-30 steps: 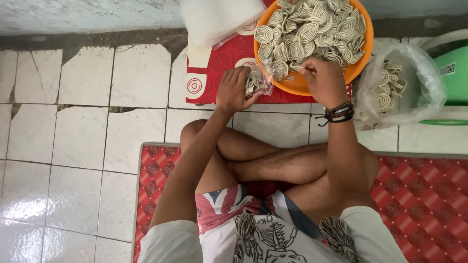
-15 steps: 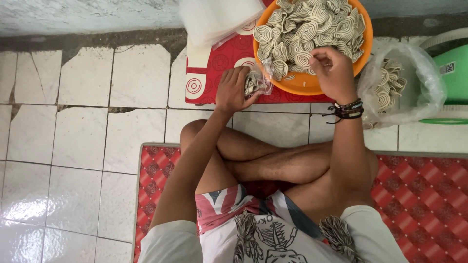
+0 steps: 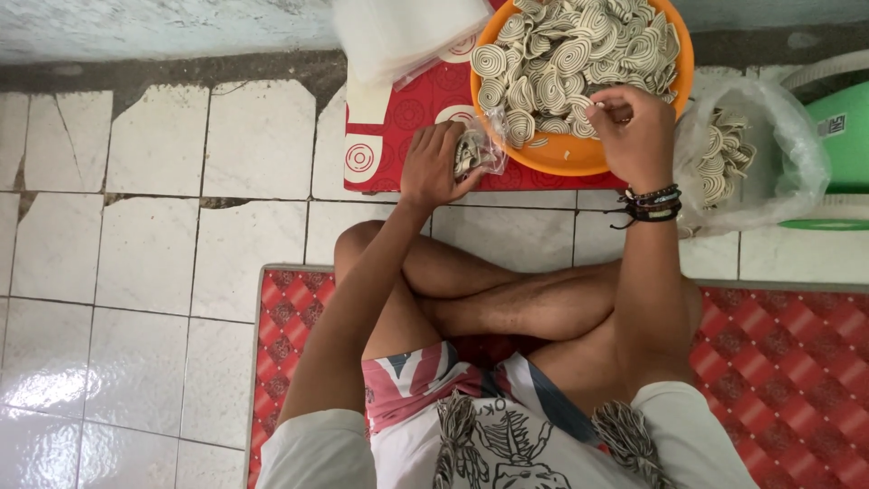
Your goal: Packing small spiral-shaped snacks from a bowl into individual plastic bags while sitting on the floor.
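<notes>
I sit cross-legged on a red patterned mat (image 3: 787, 362). My left hand (image 3: 433, 165) grips a small clear plastic bag (image 3: 478, 149) partly filled with pale spiral snacks, held beside an orange bowl (image 3: 579, 156). The bowl is heaped with the same spiral snacks (image 3: 561, 54). My right hand (image 3: 634, 127), with dark bands on the wrist, reaches into the bowl and pinches a spiral snack between fingertips.
A stack of clear plastic bags (image 3: 398, 36) lies at the top, on a red patterned sheet (image 3: 389, 136). A large clear bag (image 3: 751, 163) holding spiral snacks rests at right against a green container (image 3: 842, 136). White cracked floor tiles (image 3: 145, 226) spread to the left.
My right hand has moved from the bowl's near rim further up into the heap of snacks. The left hand stays in place with the small bag.
</notes>
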